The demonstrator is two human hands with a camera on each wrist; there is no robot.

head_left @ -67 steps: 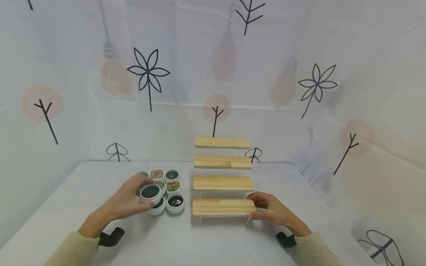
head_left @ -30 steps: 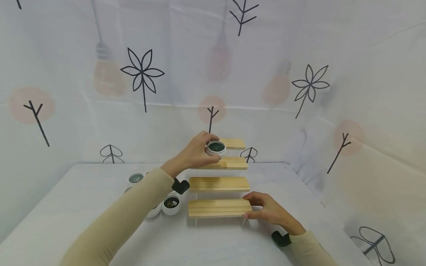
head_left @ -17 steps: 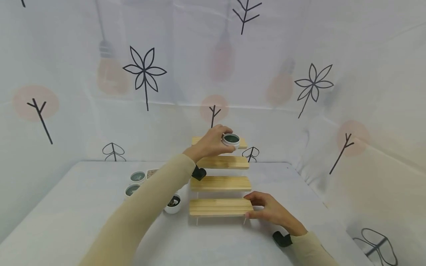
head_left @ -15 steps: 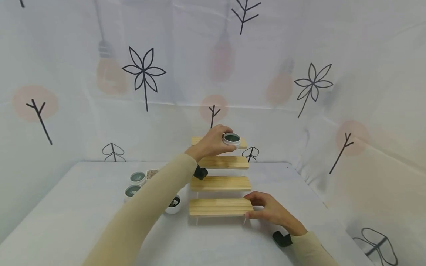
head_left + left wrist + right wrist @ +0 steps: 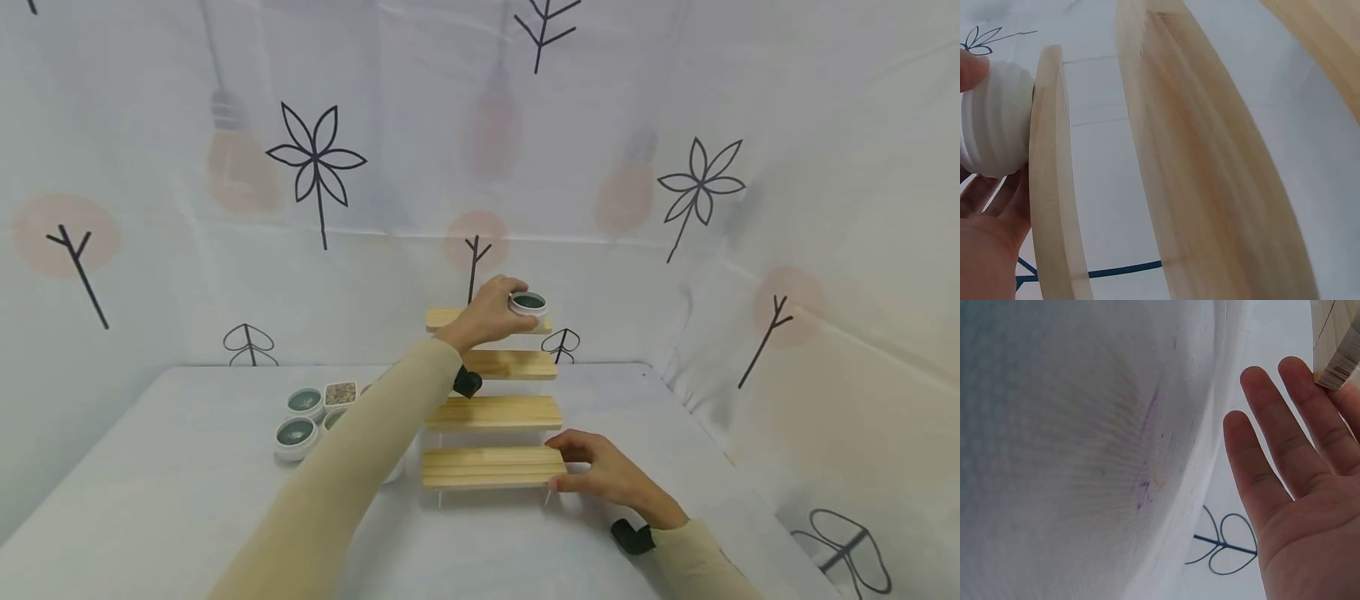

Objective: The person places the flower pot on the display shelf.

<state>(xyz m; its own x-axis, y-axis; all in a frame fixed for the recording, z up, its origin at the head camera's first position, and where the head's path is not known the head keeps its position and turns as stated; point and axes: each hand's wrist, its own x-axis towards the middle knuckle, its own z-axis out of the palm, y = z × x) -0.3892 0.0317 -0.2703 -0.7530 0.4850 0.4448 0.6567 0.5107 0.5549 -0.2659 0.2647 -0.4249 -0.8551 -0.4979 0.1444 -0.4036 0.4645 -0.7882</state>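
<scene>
Left grip (image 5: 487, 312) holding green-filled white pot (image 5: 528, 304), right grip (image 5: 602, 472) pinching bottom plank (image 5: 491, 468), gravel-filled square pot (image 5: 341, 394)

A plain beige left sleeve (image 5: 348, 475) and matching right sleeve (image 5: 697, 562) are worn; a small, bent black piece (image 5: 632, 537) is seen beside each cuff (image 5: 673, 540).

Soft, diffuse light is filling a muted scene.
In the head view, faint shadows are falling on the surface (image 5: 465, 550) beneath the lowest shelf (image 5: 491, 468), while the backdrop (image 5: 420, 150) is looking cool at left and warmer at right. In the left wrist view, a wide wooden board (image 5: 1204, 156) is bowing with lens distortion, its grain smearing softly. In the right wrist view, a blurry pale area (image 5: 1079, 456) is dimming leftward, while the right hand (image 5: 1310, 506) is showing sharper creases.
</scene>
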